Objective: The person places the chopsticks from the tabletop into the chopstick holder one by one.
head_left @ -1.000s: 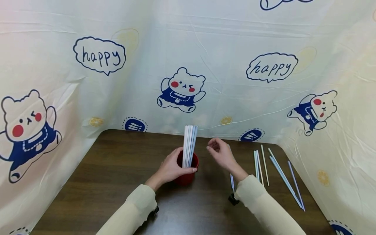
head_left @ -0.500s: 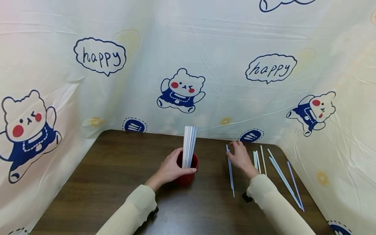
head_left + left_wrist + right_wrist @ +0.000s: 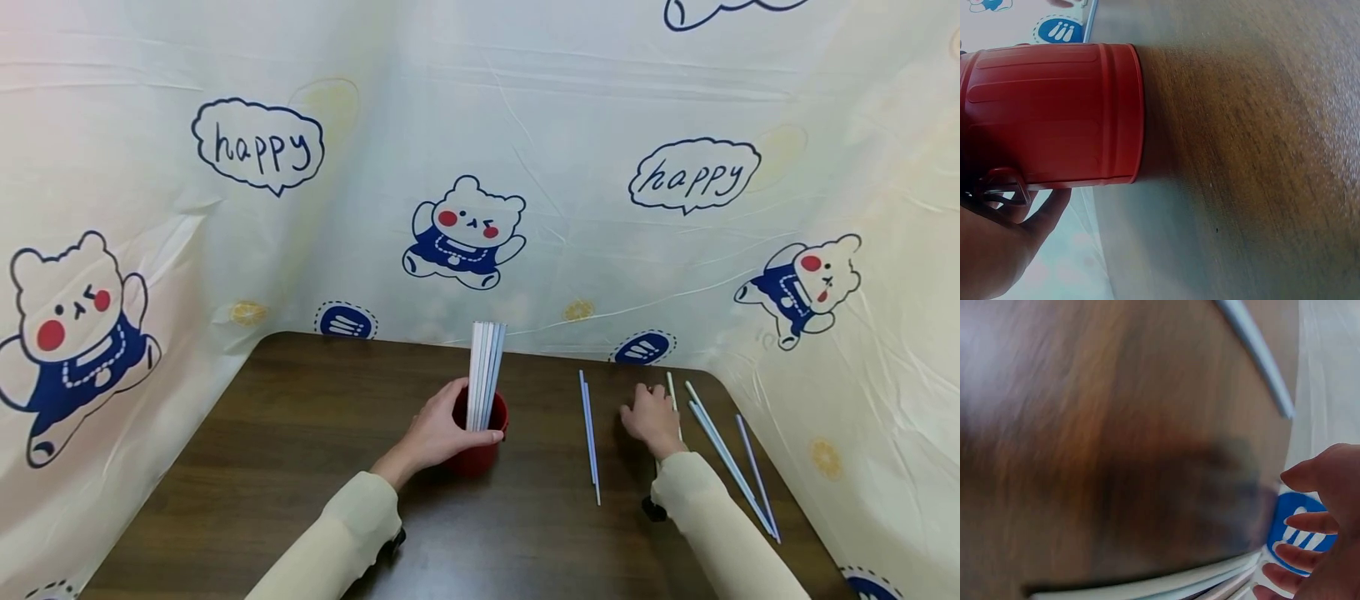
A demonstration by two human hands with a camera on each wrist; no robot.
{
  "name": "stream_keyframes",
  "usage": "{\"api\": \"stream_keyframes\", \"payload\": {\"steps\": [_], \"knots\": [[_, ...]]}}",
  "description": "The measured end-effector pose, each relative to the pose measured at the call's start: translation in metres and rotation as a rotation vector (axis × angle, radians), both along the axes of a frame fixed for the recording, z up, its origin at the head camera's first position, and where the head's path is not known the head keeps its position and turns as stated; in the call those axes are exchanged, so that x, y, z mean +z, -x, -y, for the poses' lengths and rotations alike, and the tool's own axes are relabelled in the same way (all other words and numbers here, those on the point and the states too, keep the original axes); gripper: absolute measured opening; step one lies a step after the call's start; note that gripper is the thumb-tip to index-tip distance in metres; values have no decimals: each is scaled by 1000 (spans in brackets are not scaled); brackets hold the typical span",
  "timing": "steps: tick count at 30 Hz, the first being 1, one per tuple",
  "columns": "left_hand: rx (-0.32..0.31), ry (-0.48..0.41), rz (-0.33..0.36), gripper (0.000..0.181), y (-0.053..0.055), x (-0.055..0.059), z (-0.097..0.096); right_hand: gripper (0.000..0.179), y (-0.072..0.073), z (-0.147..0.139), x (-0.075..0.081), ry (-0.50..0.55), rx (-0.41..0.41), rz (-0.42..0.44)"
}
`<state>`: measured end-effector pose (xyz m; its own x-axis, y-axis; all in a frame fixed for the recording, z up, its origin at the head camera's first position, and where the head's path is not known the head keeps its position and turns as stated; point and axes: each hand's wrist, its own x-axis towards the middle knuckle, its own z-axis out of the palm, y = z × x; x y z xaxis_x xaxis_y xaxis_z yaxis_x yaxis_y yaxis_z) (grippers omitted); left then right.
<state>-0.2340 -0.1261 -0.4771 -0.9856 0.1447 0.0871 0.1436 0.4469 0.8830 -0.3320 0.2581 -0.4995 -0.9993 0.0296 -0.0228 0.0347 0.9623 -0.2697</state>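
Observation:
A small red bucket (image 3: 474,462) with ribbed sides and a wire handle stands upright on the table. My left hand (image 3: 433,429) grips it at the rim, thumb across the near side; in the left wrist view the fingers (image 3: 1044,215) reach around behind it. A bundle of pale, straw-like sticks (image 3: 486,371) rises from the bucket, leaning slightly right. Farther right, my right hand (image 3: 651,417) hovers over several pale sticks (image 3: 1179,582), hiding most of them in the head view. The right wrist view shows its fingers apart and loosely bent, with nothing between them.
Two lilac sticks (image 3: 589,437) lie between the bucket and my right hand. Light blue sticks (image 3: 723,450) and a purple stick (image 3: 757,475) lie near the right edge of the brown table (image 3: 300,417). A printed cloth (image 3: 570,167) hangs around the back and sides.
My right hand has moved right from beside the bucket, past the two lilac sticks, to the pale sticks, uncovering the lilac pair. The left hand and bucket have stayed put.

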Motion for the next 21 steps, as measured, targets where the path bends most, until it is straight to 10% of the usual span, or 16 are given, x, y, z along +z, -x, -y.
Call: {"api": "stream_keyframes", "payload": {"steps": [21], "knots": [[-7,-1,11,85,0,2,0,21,4,-31,-9,35,1,-21]]}}
